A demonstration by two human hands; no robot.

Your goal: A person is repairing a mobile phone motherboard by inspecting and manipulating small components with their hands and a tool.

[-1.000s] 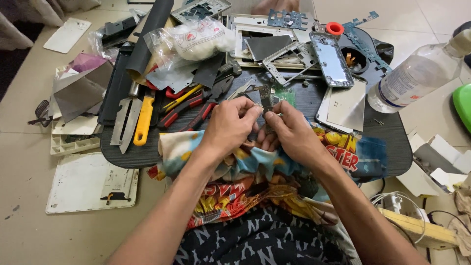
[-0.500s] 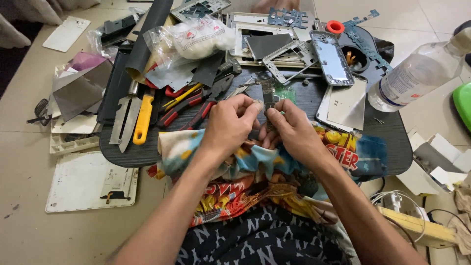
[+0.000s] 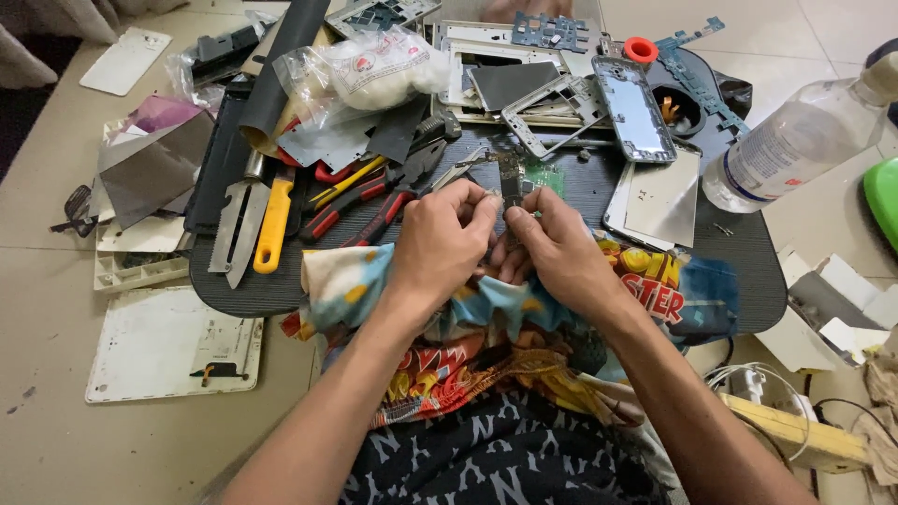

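Both hands barely shifted; left hand [image 3: 440, 234], right hand [image 3: 552, 245] pinch circuit board [image 3: 511, 180] between them.

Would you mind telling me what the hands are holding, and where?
Both the left hand and right hand pinch a small dark circuit-board piece by its lower end.

left hand [image 3: 440, 238] pinching | right hand [image 3: 552, 248] pinching | fingertips meeting
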